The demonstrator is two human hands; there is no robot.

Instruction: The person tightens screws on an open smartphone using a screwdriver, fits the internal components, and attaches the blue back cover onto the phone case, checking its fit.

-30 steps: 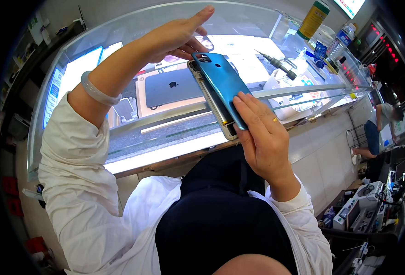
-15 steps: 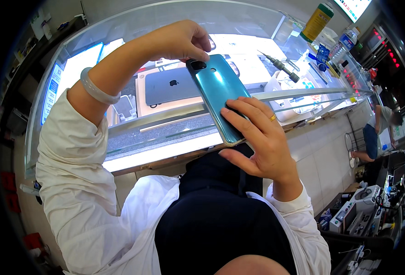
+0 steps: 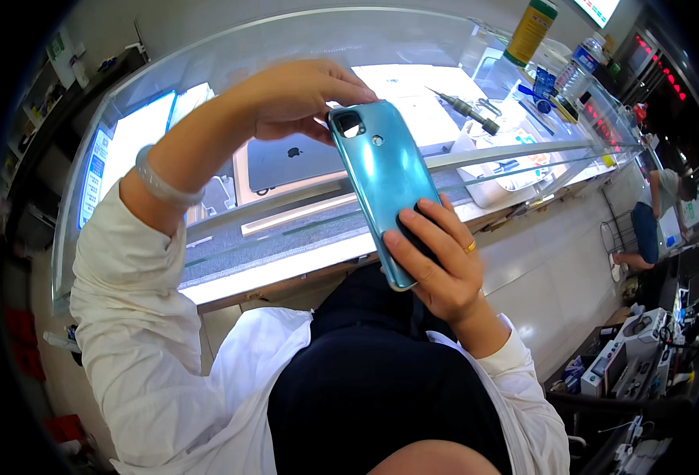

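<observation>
A glossy teal smartphone (image 3: pixel 387 178) is tilted over the front edge of the glass counter, its back and dark square camera block facing me. My left hand (image 3: pixel 306 99) bends over from above and pinches its upper left end; part of those fingers is hidden behind the phone. Around the lower right end my right hand (image 3: pixel 448 273) is closed, with fingers across the back and the thumb out of sight underneath. Below the phone, under the glass, lies a dark grey laptop (image 3: pixel 278 170), partly covered by my left hand.
The glass display counter (image 3: pixel 302 214) spans the front. On its right side are a pen-shaped metal tool (image 3: pixel 468 111), a yellow-green bottle (image 3: pixel 530 36) and a clear plastic bottle (image 3: pixel 583 71). A white tray (image 3: pixel 476 186) sits inside. Another person (image 3: pixel 656 214) is at far right.
The phone has come lower and toward me, its back turned more to view. My right hand has wrapped its lower end, the thumb now underneath. My left hand has moved down with it.
</observation>
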